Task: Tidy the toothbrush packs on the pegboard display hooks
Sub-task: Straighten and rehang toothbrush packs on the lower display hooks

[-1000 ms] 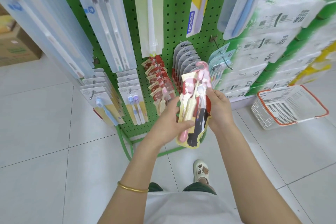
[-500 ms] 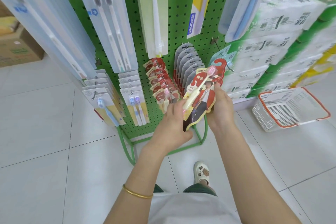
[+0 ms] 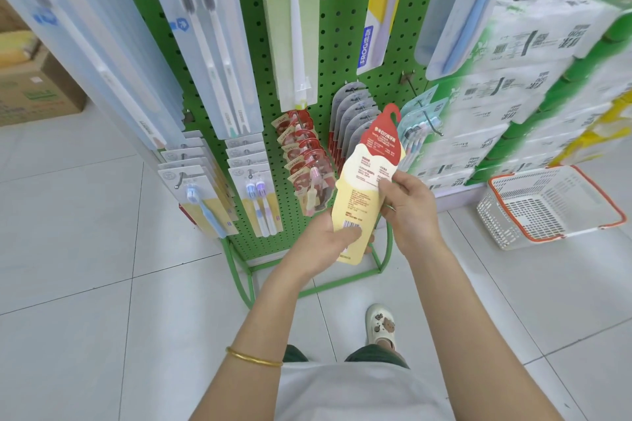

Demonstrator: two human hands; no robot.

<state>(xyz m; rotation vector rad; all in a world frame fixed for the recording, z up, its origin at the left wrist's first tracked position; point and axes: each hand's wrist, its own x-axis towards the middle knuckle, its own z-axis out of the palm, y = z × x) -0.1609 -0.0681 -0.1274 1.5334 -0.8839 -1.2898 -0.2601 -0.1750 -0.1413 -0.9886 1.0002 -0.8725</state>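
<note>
- From the head camera, we see a green pegboard on a green wire stand, hung with rows of toothbrush packs.
- We hold one toothbrush pack in front of the board's lower part, off any hook, roughly upright and leaning a little to the right.
- Its printed back faces us: a red top with a hanging hole, a cream lower half and a barcode near the bottom.
- Our left hand grips the pack's lower end, fingers curled behind it and the thumb pressed flat on the face just beside the barcode.
- Our right hand pinches the pack's right edge at mid-height, the thumb on the printed side and the fingers behind.
- Just left of the held pack, a row of red packs hangs on one hook; a row of grey packs hangs just behind its top.
- A gold bangle sits on the left forearm.
- On the white tiled floor, a white basket with an orange rim stands to the right, near stacked tissue packs.
- A cardboard box sits at far left, and a pale shoe shows below the hands.
</note>
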